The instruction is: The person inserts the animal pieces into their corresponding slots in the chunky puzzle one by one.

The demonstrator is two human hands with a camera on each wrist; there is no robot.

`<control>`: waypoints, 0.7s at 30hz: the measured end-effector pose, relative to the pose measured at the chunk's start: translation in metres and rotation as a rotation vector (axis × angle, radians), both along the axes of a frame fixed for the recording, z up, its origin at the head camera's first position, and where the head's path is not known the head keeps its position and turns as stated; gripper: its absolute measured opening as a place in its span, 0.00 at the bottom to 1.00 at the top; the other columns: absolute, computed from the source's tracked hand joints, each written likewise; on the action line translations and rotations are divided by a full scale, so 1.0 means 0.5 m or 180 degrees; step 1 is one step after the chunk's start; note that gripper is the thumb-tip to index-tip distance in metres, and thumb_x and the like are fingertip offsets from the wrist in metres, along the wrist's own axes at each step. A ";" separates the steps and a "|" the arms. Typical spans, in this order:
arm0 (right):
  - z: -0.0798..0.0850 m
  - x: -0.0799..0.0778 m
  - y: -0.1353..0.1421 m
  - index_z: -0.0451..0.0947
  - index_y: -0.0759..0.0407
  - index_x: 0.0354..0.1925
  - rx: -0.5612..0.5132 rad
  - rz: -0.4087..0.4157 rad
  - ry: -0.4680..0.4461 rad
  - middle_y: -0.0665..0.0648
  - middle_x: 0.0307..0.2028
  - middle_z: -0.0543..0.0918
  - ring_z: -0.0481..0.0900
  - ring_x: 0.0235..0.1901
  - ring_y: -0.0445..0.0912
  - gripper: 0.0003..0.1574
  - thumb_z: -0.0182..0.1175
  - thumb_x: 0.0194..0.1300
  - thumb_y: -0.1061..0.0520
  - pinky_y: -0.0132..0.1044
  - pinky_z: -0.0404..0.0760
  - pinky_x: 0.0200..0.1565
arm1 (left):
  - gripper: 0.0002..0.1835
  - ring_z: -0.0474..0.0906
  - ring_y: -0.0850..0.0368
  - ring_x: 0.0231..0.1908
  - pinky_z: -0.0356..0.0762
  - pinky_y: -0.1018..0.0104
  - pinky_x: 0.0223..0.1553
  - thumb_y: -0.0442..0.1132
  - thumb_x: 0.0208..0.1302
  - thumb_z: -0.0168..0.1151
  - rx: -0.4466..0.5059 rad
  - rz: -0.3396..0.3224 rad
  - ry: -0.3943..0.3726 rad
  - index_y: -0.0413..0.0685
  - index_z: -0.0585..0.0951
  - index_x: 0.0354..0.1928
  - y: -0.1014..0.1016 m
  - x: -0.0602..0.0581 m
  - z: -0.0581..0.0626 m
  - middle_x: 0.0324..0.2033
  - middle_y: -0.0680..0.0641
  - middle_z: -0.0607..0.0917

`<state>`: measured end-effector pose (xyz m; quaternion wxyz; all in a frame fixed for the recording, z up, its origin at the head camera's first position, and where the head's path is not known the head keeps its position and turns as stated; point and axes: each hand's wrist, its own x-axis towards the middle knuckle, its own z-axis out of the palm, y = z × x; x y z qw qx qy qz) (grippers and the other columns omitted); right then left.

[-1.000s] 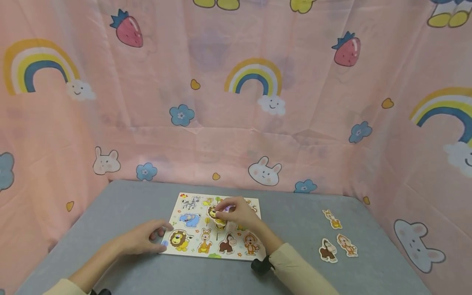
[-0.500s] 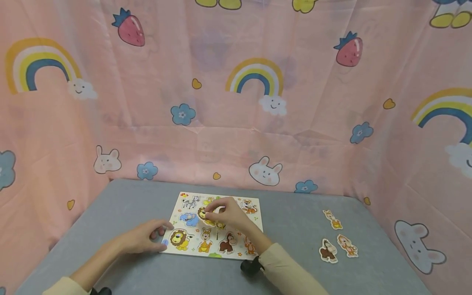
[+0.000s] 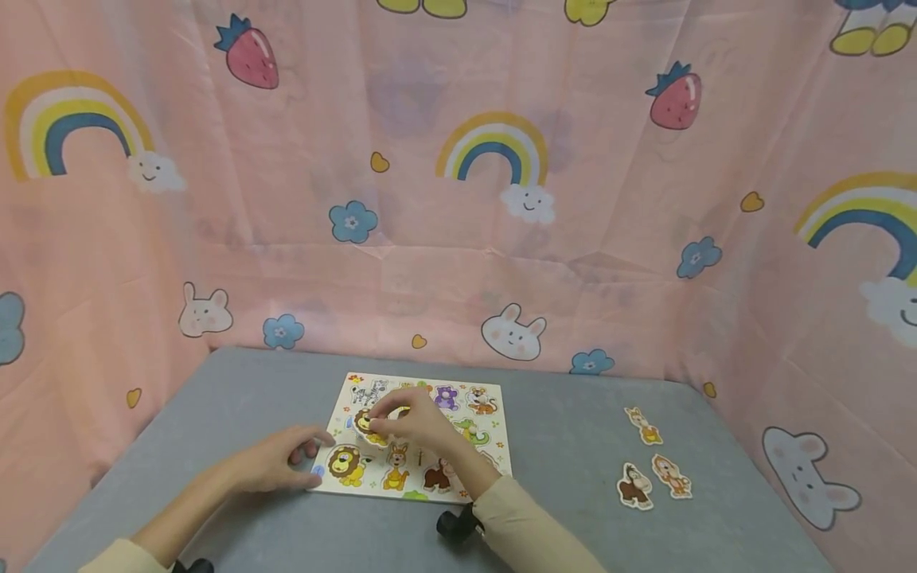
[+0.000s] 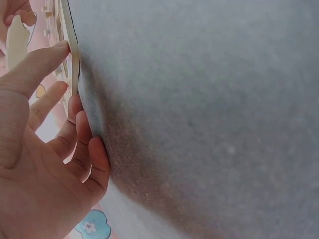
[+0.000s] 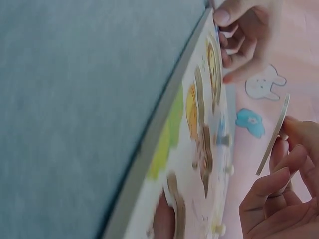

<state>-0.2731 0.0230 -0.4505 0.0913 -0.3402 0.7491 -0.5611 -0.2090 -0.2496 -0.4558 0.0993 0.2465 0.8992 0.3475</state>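
Observation:
A wooden animal puzzle board (image 3: 374,490) lies on the grey table. My right hand (image 3: 423,422) pinches a lion puzzle piece (image 3: 364,423), held tilted above the board's left part. In the right wrist view the lion piece (image 5: 274,142) is seen edge-on, apart from the board. It partly covers the blue elephant piece. The lion picture (image 3: 345,463) in the board's front left corner is uncovered. My left hand (image 3: 281,460) rests at the board's left edge; in the left wrist view its thumb (image 4: 52,54) touches the edge and the other fingers lie beside it.
To the right on the table lie three loose pieces: a kangaroo (image 3: 643,426), a gorilla (image 3: 634,486) and a monkey (image 3: 672,477). Knobbed pieces such as a purple animal (image 3: 446,397) and a green crocodile (image 3: 473,431) sit in the board. A pink printed cloth (image 3: 401,294) surrounds the table.
My right hand has carried the lion piece leftward and a little toward me, from the board's middle to near the elephant. The left hand stays in place.

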 end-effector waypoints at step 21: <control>-0.020 0.043 -0.061 0.88 0.64 0.35 0.0301 -0.0129 -0.0217 0.48 0.34 0.84 0.75 0.32 0.40 0.02 0.71 0.62 0.65 0.31 0.72 0.30 | 0.27 0.68 0.57 0.35 0.66 0.62 0.37 0.44 0.57 0.76 0.0022 -0.0068 0.0083 0.45 0.77 0.57 -0.004 0.001 -0.002 0.38 0.51 0.73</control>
